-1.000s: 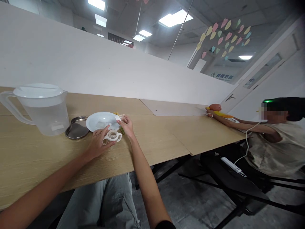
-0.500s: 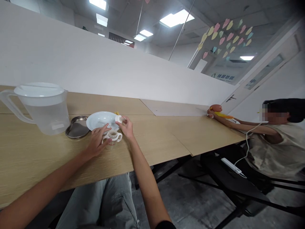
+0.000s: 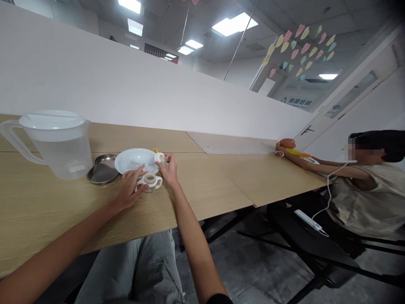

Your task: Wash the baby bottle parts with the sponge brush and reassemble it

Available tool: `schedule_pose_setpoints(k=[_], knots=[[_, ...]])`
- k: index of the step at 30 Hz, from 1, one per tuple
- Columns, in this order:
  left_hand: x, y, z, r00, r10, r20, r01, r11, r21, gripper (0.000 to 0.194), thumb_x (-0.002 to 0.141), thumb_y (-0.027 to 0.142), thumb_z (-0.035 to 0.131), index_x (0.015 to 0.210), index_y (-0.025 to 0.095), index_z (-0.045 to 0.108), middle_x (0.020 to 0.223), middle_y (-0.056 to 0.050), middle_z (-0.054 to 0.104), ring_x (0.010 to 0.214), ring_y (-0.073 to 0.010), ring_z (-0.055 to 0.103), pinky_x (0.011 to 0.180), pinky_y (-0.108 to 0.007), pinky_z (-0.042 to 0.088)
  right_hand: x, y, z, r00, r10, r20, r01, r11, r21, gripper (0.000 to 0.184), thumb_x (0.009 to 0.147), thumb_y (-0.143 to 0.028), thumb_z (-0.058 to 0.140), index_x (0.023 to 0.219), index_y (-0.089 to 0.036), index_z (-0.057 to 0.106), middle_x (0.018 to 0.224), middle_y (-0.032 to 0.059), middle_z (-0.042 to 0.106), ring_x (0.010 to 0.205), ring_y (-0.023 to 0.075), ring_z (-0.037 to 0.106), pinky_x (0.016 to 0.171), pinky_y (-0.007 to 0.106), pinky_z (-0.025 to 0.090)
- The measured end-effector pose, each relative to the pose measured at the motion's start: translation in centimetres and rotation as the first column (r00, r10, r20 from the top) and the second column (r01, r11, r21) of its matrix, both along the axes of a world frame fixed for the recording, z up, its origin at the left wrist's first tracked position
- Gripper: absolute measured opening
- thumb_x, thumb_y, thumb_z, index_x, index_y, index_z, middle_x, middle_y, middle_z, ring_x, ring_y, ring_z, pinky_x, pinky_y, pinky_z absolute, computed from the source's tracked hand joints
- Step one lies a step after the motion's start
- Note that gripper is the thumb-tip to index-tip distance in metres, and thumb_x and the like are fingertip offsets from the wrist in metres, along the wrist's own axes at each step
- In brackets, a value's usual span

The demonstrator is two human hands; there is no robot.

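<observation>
The clear two-handled bottle (image 3: pixel 150 185) stands upright on the counter (image 3: pixel 205 185); its mouth is uncovered and faces upward. The white cap (image 3: pixel 158 157), which has a clear part, is separate from it, held tilted in the right hand (image 3: pixel 169 171).

Left forearm (image 3: pixel 69 242): bare, slants in low from the bottom left corner, runs up and to the right.
Left wrist (image 3: pixel 117 206): nearly straight, carries on the line of the forearm.
Left hand (image 3: pixel 129 185): closed in a light grip, index finger stretched forward and to the right, thumb spread away on the near side.
Right forearm (image 3: pixel 193 236): bare, rises steeply from the bottom edge, leans left.
Right wrist (image 3: pixel 174 183): bent only slightly, if at all.
Right hand (image 3: pixel 169 169): fingers curled, thumb pointing up and left, apparently in a pinch, fingertips partly hidden.
Spacing: near each other, apart, right farther forward.
</observation>
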State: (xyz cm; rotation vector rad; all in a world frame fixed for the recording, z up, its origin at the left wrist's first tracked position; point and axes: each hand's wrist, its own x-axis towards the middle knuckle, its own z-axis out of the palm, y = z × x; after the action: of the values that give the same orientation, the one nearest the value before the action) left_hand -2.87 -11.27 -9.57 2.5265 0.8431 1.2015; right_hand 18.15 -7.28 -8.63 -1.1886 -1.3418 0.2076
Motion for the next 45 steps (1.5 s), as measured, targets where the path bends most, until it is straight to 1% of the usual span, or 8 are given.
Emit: schedule_pose_setpoints(k=[6, 12, 20, 25, 29, 36, 41, 45], knots=[[0.0, 0.1, -0.1, 1.0, 0.0, -0.014, 0.001, 0.999, 0.034, 0.066, 0.098, 0.055, 0.037, 0.151, 0.018, 0.028, 0.131, -0.013, 0.063, 0.126, -0.0283, 0.051, 0.106, -0.045, 0.028, 0.0, -0.4, 0.1, 0.923, -0.012, 0.384, -0.003, 0.999, 0.037, 0.043, 0.083, -0.017, 0.053, 0.126, -0.021, 0.059, 0.121, 0.0112, 0.056, 0.118, 0.0247, 0.051, 0.106, 0.042, 0.042], [0.0, 0.1, -0.1, 1.0, 0.01, -0.027, -0.009, 0.999, 0.035, 0.066, 0.098, 0.055, 0.036, 0.152, 0.018, 0.028, 0.129, -0.013, 0.063, 0.125, -0.029, 0.052, 0.106, -0.045, 0.03, 0.0, -0.7, 0.2, 0.902, 0.047, 0.43, -0.068, 0.997, 0.032, 0.07, 0.079, -0.007, 0.045, 0.147, -0.019, 0.04, 0.131, 0.0129, 0.054, 0.124, 0.025, 0.048, 0.111, 0.043, 0.038], [0.0, 0.1, -0.3, 1.0, 0.007, -0.017, -0.007, 1.0, 0.011, 0.066, 0.097, 0.055, 0.037, 0.152, 0.018, 0.028, 0.13, -0.013, 0.063, 0.125, -0.0288, 0.052, 0.107, -0.046, 0.028, 0.0, -0.5, -0.2, 0.962, 0.075, 0.262, -0.079, 0.997, 0.002, 0.05, 0.078, -0.017, 0.056, 0.127, -0.018, 0.048, 0.129, 0.0119, 0.06, 0.122, 0.0252, 0.053, 0.11, 0.044, 0.04], [-0.1, 0.2, -0.4, 1.0, -0.001, -0.016, 0.001, 1.0, 0.009, 0.066, 0.098, 0.054, 0.039, 0.152, 0.018, 0.027, 0.131, -0.012, 0.062, 0.128, -0.0291, 0.049, 0.108, -0.046, 0.026, -0.2, -0.3, -0.1, 0.977, 0.124, 0.175, -0.126, 0.992, 0.002, 0.04, 0.08, -0.036, 0.068, 0.114, -0.019, 0.057, 0.117, 0.0104, 0.067, 0.103, 0.0228, 0.064, 0.095, 0.037, 0.049], [0.0, 0.1, -0.3, 1.0, -0.011, -0.009, 0.011, 1.0, 0.001, 0.065, 0.098, 0.054, 0.038, 0.151, 0.019, 0.028, 0.132, -0.012, 0.062, 0.128, -0.0289, 0.049, 0.108, -0.046, 0.025, -0.3, -0.5, 0.2, 0.946, 0.142, 0.29, -0.143, 0.99, -0.018, 0.024, 0.084, -0.041, 0.067, 0.095, -0.02, 0.068, 0.105, 0.0079, 0.073, 0.099, 0.0216, 0.066, 0.096, 0.036, 0.045], [0.0, 0.0, -0.1, 1.0, 0.007, -0.011, -0.007, 1.0, -0.018, 0.066, 0.097, 0.055, 0.038, 0.151, 0.019, 0.029, 0.131, -0.012, 0.063, 0.128, -0.0293, 0.049, 0.108, -0.046, 0.026, -0.2, -1.1, 0.5, 0.873, 0.114, 0.474, -0.05, 0.988, -0.146, 0.025, 0.086, -0.034, 0.065, 0.107, -0.022, 0.073, 0.125, 0.0108, 0.062, 0.11, 0.0224, 0.06, 0.103, 0.042, 0.034], [0.0, 0.1, -0.2, 1.0, 0.014, -0.026, -0.014, 1.0, 0.001, 0.065, 0.098, 0.053, 0.039, 0.152, 0.02, 0.027, 0.132, -0.011, 0.062, 0.129, -0.0284, 0.048, 0.108, -0.045, 0.026, -0.4, -1.1, 0.6, 0.87, 0.148, 0.471, -0.062, 0.979, -0.194, 0.028, 0.084, -0.027, 0.063, 0.112, -0.022, 0.068, 0.108, 0.0066, 0.071, 0.104, 0.0215, 0.062, 0.103, 0.042, 0.032], [0.0, 0.1, -0.3, 1.0, 0.001, -0.017, -0.001, 1.0, -0.001, 0.065, 0.098, 0.052, 0.04, 0.153, 0.02, 0.026, 0.132, -0.011, 0.062, 0.128, -0.0282, 0.048, 0.108, -0.045, 0.026, -0.7, -1.2, 0.7, 0.862, 0.134, 0.489, -0.029, 0.976, -0.216, 0.017, 0.085, -0.026, 0.062, 0.099, -0.023, 0.07, 0.099, 0.0029, 0.074, 0.102, 0.0216, 0.062, 0.106, 0.044, 0.027]])
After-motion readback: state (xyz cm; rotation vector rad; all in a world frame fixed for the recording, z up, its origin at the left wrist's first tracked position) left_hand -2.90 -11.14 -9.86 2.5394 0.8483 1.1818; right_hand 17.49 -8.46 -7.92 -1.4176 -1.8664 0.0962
